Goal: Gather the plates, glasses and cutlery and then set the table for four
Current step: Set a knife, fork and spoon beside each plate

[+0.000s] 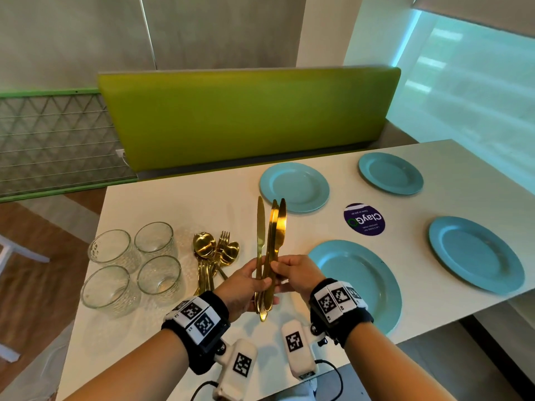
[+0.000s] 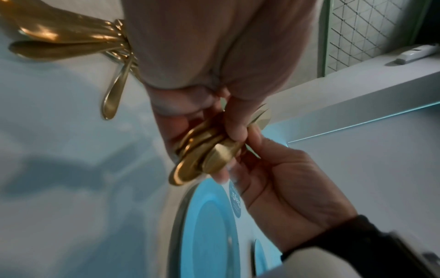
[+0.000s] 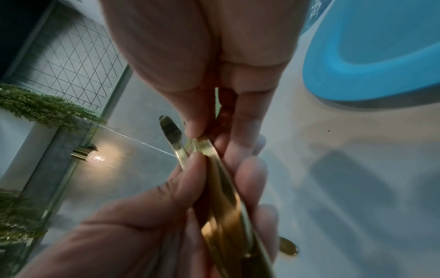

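Our left hand (image 1: pixel 246 287) grips the knives (image 1: pixel 270 244) by their handles, blades pointing to 12 o'clock; our right hand (image 1: pixel 298 274) pinches one handle, fingers (image 3: pixel 195 126) curled on it; four plates (image 1: pixel 359 282) lie on the tabletop (image 1: pixel 202 198) at 2 o'clock, glasses (image 1: pixel 130 264) and spoons and forks (image 1: pixel 214 256) at 9; pulling one knife free could loosen the smooth bundle, we judge, and a knife could drop onto the near plate.

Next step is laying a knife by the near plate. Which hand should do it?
Right, probably. The right hand already pinches the knives and sits beside the near plate. The left hand grips the bundle of handles and is farther from that plate, so it can hold the rest.
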Demonstrator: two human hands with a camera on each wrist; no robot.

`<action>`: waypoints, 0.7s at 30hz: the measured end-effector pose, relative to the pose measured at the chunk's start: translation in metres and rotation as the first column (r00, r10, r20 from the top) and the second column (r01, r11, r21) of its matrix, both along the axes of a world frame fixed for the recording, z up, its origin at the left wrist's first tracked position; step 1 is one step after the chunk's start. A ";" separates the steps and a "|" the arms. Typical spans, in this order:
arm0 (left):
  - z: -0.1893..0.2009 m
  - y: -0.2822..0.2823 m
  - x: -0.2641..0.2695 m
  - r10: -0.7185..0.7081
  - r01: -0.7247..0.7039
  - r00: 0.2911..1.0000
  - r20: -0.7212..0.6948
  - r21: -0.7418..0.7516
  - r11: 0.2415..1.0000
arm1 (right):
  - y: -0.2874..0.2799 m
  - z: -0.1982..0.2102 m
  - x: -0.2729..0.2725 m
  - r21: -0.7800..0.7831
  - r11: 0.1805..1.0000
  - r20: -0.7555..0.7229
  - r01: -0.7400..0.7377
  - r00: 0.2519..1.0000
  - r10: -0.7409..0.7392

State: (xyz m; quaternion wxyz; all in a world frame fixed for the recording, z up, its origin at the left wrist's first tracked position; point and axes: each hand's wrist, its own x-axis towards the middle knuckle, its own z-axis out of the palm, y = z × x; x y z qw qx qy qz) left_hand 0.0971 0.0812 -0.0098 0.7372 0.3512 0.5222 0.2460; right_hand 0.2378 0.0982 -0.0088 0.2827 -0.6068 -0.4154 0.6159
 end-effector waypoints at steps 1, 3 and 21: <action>0.000 0.000 0.000 0.006 -0.006 1.000 0.003 0.002 1.000 | 0.000 -0.001 0.000 0.016 1.000 0.009 0.000 1.000 0.000; 0.001 0.000 0.000 0.028 -0.028 1.000 0.011 0.004 1.000 | 0.000 -0.002 -0.001 0.049 0.999 0.021 0.021 1.000 -0.022; -0.002 0.016 -0.029 0.297 -0.281 0.947 -0.124 0.132 0.951 | -0.022 -0.037 0.030 -0.241 0.958 0.636 -0.157 0.720 0.279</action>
